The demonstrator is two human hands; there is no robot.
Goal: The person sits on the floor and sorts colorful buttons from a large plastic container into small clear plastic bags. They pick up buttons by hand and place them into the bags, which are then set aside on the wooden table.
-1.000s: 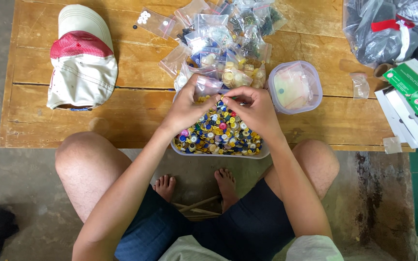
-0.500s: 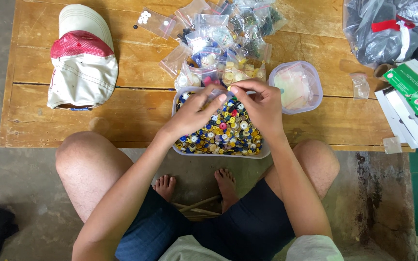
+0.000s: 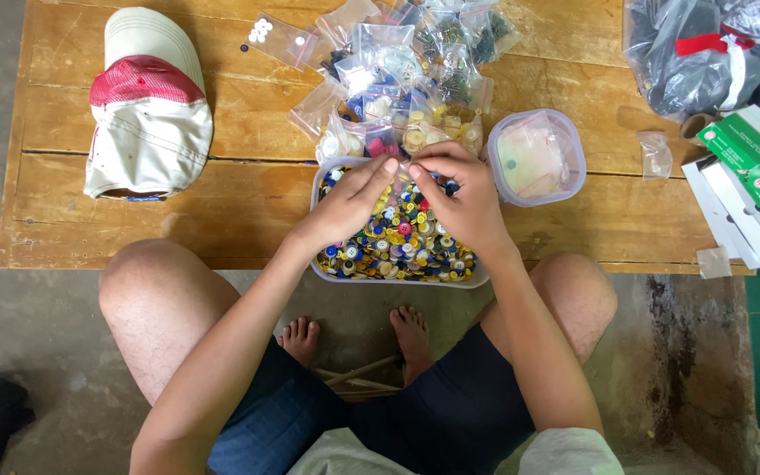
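A clear rectangular tub (image 3: 398, 280) full of mixed coloured buttons (image 3: 402, 246) sits at the near edge of the wooden table (image 3: 222, 211). My left hand (image 3: 349, 202) and my right hand (image 3: 461, 202) hover over the tub's far end. Their fingertips meet there, pinched on what looks like a small clear bag (image 3: 402, 171), mostly hidden by the fingers. Just beyond lies a heap of small clear bags of sorted buttons (image 3: 406, 79).
A lidded clear container (image 3: 534, 158) stands right of the tub. A white and red cap (image 3: 147, 105) lies at the left. A grey plastic bag (image 3: 705, 53) and green-and-white boxes (image 3: 749, 176) are at the right. My knees and bare feet are below the table edge.
Both hands have dropped from above the bag heap to the tub's far end and drawn closer together, fingertips now touching.
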